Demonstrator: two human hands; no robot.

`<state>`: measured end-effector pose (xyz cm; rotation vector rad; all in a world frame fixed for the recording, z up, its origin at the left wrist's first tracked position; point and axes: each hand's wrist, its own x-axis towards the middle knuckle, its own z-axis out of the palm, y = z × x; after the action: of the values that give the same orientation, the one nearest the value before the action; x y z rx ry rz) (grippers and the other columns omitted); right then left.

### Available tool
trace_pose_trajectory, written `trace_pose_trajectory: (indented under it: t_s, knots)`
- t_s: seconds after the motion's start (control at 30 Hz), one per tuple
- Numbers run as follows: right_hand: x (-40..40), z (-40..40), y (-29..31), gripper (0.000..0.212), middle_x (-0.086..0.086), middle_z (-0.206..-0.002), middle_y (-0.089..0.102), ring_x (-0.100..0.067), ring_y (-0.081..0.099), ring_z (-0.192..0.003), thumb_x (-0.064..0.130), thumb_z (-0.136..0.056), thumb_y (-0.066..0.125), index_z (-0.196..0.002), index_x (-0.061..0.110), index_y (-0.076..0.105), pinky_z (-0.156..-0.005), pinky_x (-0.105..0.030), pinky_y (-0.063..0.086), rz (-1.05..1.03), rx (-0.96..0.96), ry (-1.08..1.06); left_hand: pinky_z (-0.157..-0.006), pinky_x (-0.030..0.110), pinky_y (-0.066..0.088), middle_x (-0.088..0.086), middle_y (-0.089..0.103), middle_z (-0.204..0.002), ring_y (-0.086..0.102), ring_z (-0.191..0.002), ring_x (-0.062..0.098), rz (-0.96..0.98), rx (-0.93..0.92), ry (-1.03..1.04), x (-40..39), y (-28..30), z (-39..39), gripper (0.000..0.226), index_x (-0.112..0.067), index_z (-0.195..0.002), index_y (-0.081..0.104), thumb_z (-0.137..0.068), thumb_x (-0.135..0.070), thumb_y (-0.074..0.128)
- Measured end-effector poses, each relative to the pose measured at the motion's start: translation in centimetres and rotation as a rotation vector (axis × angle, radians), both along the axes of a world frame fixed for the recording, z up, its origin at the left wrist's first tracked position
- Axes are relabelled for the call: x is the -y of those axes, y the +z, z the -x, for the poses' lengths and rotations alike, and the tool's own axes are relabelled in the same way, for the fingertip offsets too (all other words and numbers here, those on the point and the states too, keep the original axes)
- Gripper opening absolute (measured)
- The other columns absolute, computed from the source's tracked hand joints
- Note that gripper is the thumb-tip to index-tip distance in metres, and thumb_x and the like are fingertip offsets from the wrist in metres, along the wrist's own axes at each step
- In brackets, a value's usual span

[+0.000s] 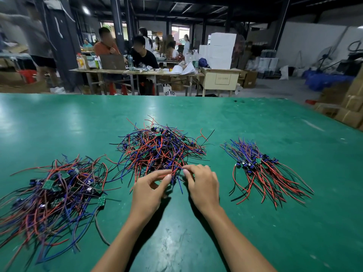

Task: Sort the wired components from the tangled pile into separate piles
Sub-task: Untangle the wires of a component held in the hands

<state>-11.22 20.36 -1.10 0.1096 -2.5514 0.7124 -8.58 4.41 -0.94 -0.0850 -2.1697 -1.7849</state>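
Both hands meet at the near edge of the tangled pile, which lies straight ahead of them and spreads away from the person. The left hand pinches wires between thumb and curled fingers; the right hand has its fingertips curled onto the same small bunch of blue and red wires. That bunch hangs between the two hands, its loose ends pointing back toward the person, so its long axis runs roughly near to far. Neither hand is clearly nearer; both touch it.

Judging from this, the coming pull has to go toward the person to draw the piece free of the heap.

Left of the left hand, well apart, lies a loose sorted pile. Right of the right hand, a neater pile fans out on the green table.
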Motion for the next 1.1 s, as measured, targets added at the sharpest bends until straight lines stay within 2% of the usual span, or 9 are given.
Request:
trace_pose_trajectory:
  t_s: [0.17,0.3,0.4,0.6,0.7,0.83,0.93,1.0,1.1]
  knots:
    - [-0.3,0.1,0.0,0.011,0.0,-0.097,0.075,-0.027,0.06,-0.093,0.025,-0.096,0.068,-0.101,0.021,0.077,-0.082,-0.039,0.046,0.193,-0.084,-0.013,-0.044,0.018,0.044,0.001,0.077,-0.091,0.058,-0.051,0.013,-0.176,0.089,0.025,-0.4,0.3,0.0,0.007,-0.028,-0.104,0.065,-0.1,-0.025,0.061]
    - [-0.1,0.0,0.2,0.004,0.005,-0.098,0.071,-0.022,0.058,-0.092,0.022,-0.096,0.068,-0.097,0.021,0.071,-0.08,-0.036,0.039,0.186,-0.258,-0.069,-0.054,0.028,0.053,0.004,0.074,-0.087,0.061,-0.054,0.016,-0.08,0.127,0.076,0.1,-0.3,0.3,0.016,-0.02,-0.108,0.07,-0.098,-0.012,0.062]
    - [0.3,-0.3,0.3,0.004,0.008,-0.099,0.067,-0.017,0.055,-0.091,0.022,-0.097,0.063,-0.096,0.021,0.067,-0.078,-0.031,0.034,0.192,-0.37,-0.034,-0.057,0.023,0.05,-0.006,0.071,-0.073,0.063,-0.059,0.011,0.012,0.095,0.046,0.2,-0.3,0.2,0.014,-0.019,-0.103,0.077,-0.096,-0.014,0.065]
    - [0.2,-0.4,0.8,0.015,0.004,-0.094,0.065,-0.02,0.059,-0.082,0.02,-0.102,0.053,-0.098,0.012,0.064,-0.074,-0.042,0.048,0.378,-0.548,-0.015,-0.08,0.007,0.044,-0.007,0.063,-0.109,0.06,-0.094,0.0,0.204,-0.051,0.091,-0.1,0.0,-0.4,0.024,-0.021,-0.113,0.07,-0.09,-0.017,0.074]
    - [0.5,-1.0,1.0,0.015,0.005,-0.09,0.068,-0.02,0.064,-0.079,0.024,-0.102,0.05,-0.101,0.016,0.062,-0.072,-0.043,0.052,0.435,-0.461,0.031,-0.092,0.022,0.044,-0.007,0.053,-0.113,0.054,-0.107,0.007,0.334,-0.126,0.133,0.0,0.0,-0.5,0.033,-0.025,-0.121,0.064,-0.09,-0.02,0.073]
    - [0.3,-1.5,1.1,0.012,0.009,-0.078,0.073,-0.013,0.071,-0.075,0.029,-0.097,0.051,-0.089,0.029,0.059,-0.073,-0.044,0.055,0.559,-0.133,0.301,-0.096,0.034,0.046,-0.007,0.053,-0.112,0.052,-0.106,0.011,0.454,-0.169,0.095,-0.2,0.1,-0.7,0.031,-0.025,-0.123,0.064,-0.093,-0.02,0.068]
    - [0.1,-1.6,1.0,0.031,0.009,-0.069,0.072,-0.012,0.067,-0.074,0.043,-0.085,0.05,-0.067,0.028,0.071,-0.076,-0.041,0.052,0.376,-0.029,0.328,-0.095,0.037,0.049,-0.006,0.059,-0.109,0.056,-0.101,0.012,0.448,-0.127,0.015,-0.1,-0.2,-0.7,0.03,-0.023,-0.122,0.067,-0.095,-0.011,0.063]
    - [0.3,-1.3,1.0,0.047,0.006,-0.066,0.072,-0.014,0.065,-0.072,0.048,-0.092,0.044,-0.061,0.029,0.073,-0.075,-0.035,0.048,0.492,-0.017,0.233,-0.094,0.035,0.049,-0.006,0.059,-0.107,0.057,-0.097,0.008,0.456,-0.091,0.01,0.0,-0.3,-0.6,0.026,-0.022,-0.113,0.072,-0.094,-0.007,0.061]
    - [0.0,-0.3,0.5,0.024,0.009,-0.097,0.072,-0.017,0.061,-0.096,0.036,-0.099,0.053,-0.093,0.029,0.075,-0.085,-0.034,0.045,0.376,-0.064,0.037,-0.096,0.035,0.049,-0.004,0.056,-0.103,0.057,-0.099,0.01,0.44,-0.051,0.02,-0.1,-0.5,-0.6,0.023,-0.02,-0.104,0.075,-0.093,-0.006,0.061]
